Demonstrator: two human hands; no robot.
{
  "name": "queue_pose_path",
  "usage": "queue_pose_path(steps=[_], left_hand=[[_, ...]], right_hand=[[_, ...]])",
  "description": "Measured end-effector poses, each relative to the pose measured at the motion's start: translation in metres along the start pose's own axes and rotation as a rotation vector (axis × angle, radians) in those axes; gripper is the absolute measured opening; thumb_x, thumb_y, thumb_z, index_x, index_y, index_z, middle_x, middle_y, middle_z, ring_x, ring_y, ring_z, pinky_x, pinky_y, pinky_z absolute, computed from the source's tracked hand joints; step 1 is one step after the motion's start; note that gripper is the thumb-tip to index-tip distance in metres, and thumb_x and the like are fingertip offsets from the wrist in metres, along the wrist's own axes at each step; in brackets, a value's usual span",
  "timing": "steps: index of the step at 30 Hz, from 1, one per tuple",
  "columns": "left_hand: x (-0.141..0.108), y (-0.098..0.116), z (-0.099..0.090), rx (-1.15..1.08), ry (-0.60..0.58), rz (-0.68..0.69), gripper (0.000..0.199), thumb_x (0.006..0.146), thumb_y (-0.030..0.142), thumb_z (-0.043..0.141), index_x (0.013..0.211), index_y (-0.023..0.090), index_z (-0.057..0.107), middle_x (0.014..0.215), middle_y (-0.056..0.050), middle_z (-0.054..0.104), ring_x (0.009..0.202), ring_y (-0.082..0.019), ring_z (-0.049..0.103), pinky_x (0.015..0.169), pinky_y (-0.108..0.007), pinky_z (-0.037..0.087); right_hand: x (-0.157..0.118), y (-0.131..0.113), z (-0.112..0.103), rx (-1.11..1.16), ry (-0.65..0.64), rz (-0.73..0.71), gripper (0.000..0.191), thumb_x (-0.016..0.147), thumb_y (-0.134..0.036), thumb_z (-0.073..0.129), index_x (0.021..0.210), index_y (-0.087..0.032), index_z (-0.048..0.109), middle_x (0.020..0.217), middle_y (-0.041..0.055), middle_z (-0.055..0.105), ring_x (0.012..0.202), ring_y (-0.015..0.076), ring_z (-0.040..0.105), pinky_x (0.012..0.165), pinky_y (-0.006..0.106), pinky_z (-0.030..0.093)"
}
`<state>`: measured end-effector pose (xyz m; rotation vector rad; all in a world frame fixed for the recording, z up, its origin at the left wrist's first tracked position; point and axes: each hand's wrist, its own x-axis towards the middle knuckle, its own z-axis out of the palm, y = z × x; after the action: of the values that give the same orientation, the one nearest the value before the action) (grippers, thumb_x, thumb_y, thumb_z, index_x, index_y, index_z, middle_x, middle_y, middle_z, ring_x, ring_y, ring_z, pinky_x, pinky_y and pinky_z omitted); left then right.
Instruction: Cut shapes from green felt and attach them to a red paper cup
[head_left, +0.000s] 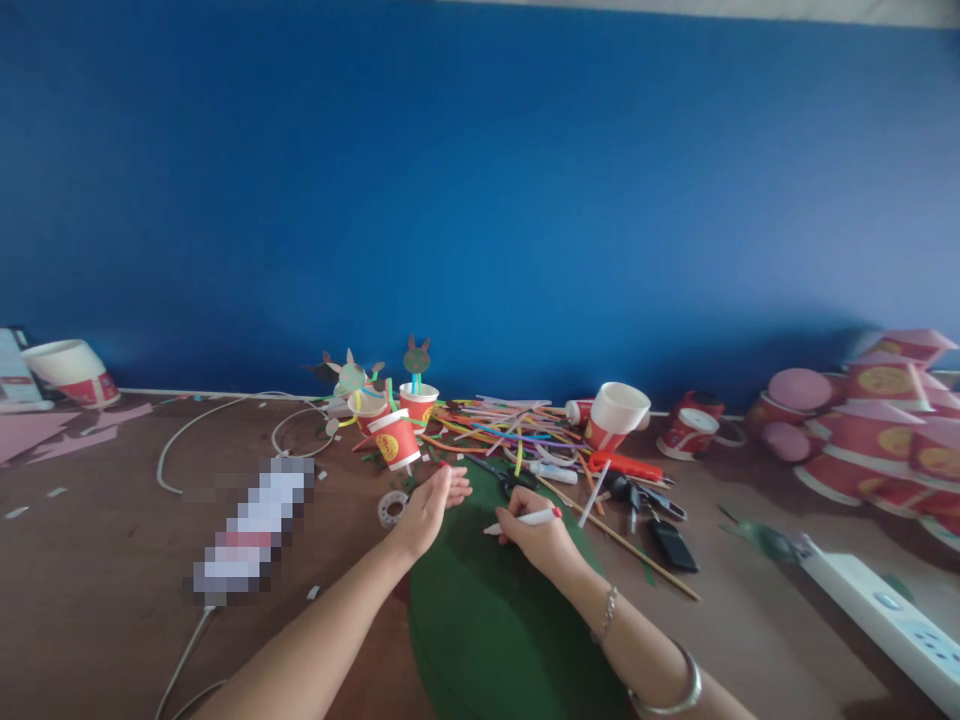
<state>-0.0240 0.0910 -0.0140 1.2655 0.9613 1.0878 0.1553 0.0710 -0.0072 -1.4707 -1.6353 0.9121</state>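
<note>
My right hand [536, 535] grips a white marker [538, 517] with a red end, its tip pointing left, low over a dark green sheet [495, 630] with a rounded edge. To the left, my left hand [435, 505] hovers by the sheet's upper left edge with its fingers stretched out. A small red bit shows at those fingers; I cannot tell what it is. Beside that hand is a roll of tape [393, 509]. Black-handled scissors [517, 480] lie just beyond the sheet, partly hidden. A tilted red paper cup [395, 440] stands behind my left hand.
Colourful strips [495, 425] are heaped by the blue wall. Paper cups with animal heads [417, 358] stand left of them. On the right are a wooden stick [630, 550], keys with a black fob [671, 543], a white power strip [885, 610] and stacked red cups [885, 440].
</note>
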Motion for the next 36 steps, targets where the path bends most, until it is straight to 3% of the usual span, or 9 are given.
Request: queue_pose_path(steps=[17,28,36], left_hand=[[-0.0004,0.0023,0.0002,-0.008,0.005,-0.009,0.067,0.081,0.062,0.036,0.113,0.007,0.055,0.107,-0.018,0.062,0.102,-0.027,0.059,0.089,-0.041,0.046],[-0.0009,0.0014,-0.0008,0.003,0.001,-0.007,0.064,0.083,0.059,0.035,0.115,0.007,0.054,0.109,-0.017,0.061,0.102,-0.026,0.058,0.089,-0.039,0.046],[-0.0011,0.0008,-0.0006,0.012,0.006,-0.003,0.064,0.083,0.060,0.035,0.115,0.007,0.054,0.108,-0.017,0.062,0.102,-0.026,0.059,0.088,-0.039,0.047]], right_hand=[[0.0014,0.0045,0.0000,0.010,0.029,0.028,0.016,0.067,-0.019,0.047,0.053,-0.021,0.038,0.040,-0.0057,0.053,0.038,0.0102,0.051,0.040,0.018,0.034],[0.0015,0.0051,-0.0006,0.075,-0.020,0.040,0.018,0.064,-0.018,0.047,0.052,-0.021,0.035,0.036,-0.0065,0.049,0.040,0.0130,0.058,0.035,0.016,0.029],[0.0021,0.0069,0.0004,0.059,-0.040,0.028,0.018,0.064,-0.017,0.048,0.051,-0.021,0.035,0.037,-0.0063,0.051,0.035,0.0107,0.053,0.034,0.016,0.029]])
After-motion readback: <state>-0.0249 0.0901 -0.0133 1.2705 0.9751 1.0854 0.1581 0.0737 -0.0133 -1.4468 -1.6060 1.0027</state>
